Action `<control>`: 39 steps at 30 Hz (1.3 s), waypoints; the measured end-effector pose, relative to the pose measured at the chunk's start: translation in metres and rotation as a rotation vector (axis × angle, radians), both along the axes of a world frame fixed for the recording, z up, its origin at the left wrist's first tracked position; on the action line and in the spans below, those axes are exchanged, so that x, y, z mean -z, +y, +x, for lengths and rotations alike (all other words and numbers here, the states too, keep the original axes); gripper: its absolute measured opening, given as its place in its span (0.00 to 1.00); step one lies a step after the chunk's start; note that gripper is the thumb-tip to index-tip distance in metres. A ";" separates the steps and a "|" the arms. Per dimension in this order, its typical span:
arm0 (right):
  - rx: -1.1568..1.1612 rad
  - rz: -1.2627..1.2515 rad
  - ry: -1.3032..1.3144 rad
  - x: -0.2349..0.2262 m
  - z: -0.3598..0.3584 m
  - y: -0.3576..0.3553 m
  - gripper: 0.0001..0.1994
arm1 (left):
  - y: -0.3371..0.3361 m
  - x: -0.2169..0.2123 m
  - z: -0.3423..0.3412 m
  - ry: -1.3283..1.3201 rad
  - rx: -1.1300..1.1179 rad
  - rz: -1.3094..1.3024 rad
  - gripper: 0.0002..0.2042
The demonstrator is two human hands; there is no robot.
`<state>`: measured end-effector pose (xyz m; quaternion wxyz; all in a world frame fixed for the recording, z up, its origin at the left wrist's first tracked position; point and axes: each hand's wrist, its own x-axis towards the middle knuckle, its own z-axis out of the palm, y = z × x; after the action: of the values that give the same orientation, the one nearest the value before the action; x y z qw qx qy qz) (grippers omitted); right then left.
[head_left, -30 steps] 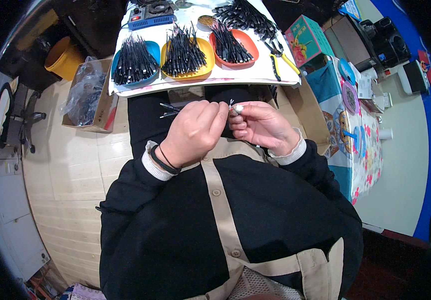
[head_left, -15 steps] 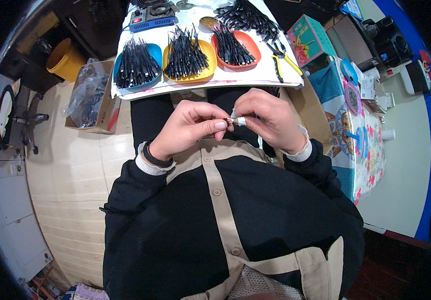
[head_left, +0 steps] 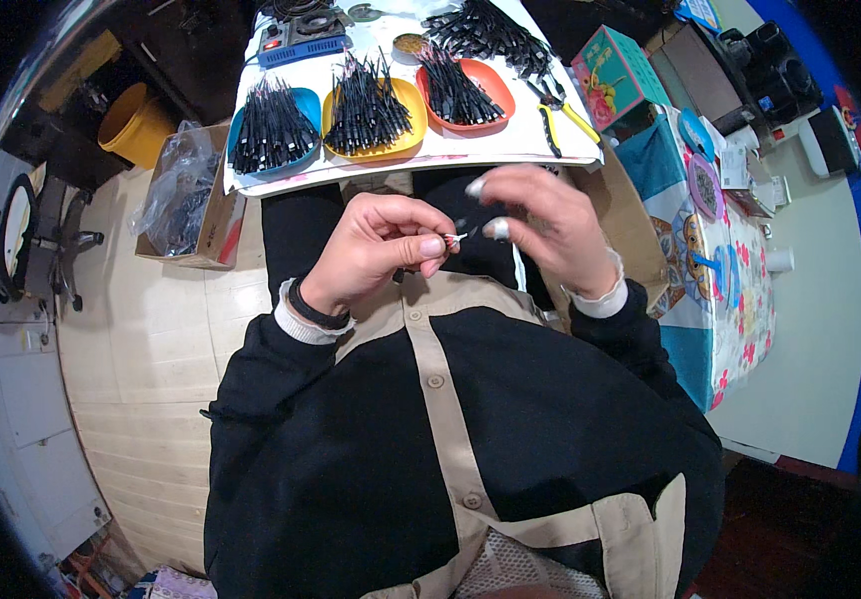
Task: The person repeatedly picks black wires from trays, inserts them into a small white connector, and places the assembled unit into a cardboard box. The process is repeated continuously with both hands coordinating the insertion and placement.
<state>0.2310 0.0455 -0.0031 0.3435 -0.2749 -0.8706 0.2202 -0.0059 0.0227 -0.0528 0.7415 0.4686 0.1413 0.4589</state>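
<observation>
In front of my chest, my left hand (head_left: 388, 245) pinches a thin cable between thumb and fingers. Its fine wire ends (head_left: 455, 239), reddish and whitish, stick out past the thumb toward the right; most of the cable is hidden in the hand. Just to the right, my right hand (head_left: 562, 235) is open, thumb and fingers apart, slightly blurred. White wrapping covers its thumb tip and a fingertip. Small dark blurred specks (head_left: 470, 230) show in the gap between the hands; what they are I cannot make out.
Bundles of black cables fill a blue tray (head_left: 313, 103), a yellow tray (head_left: 418, 103) and an orange tray (head_left: 498, 84) on the white table (head_left: 371, 172). Yellow-handled pliers (head_left: 566, 118) lie at right. Behind are loose cables (head_left: 485, 35) and a blue burner-like device (head_left: 303, 48).
My right hand has let go of the wire ends and drawn away to the right, its fingers spreading. My left hand keeps its pinch almost in place.
</observation>
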 end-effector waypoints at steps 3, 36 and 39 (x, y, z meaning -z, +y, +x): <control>-0.135 -0.036 0.075 0.001 -0.011 -0.004 0.09 | -0.002 -0.002 0.001 0.064 -0.013 0.004 0.07; -0.211 -1.226 0.404 0.008 -0.016 -0.012 0.07 | -0.011 -0.006 0.000 0.399 -0.292 0.372 0.05; -0.166 -0.886 0.348 0.004 -0.014 -0.012 0.08 | -0.012 -0.004 0.002 0.096 -0.091 0.030 0.06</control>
<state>0.2168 0.0332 -0.0076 0.3152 -0.2833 -0.6416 0.6393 -0.0035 0.0105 -0.0491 0.7052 0.4942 0.1908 0.4711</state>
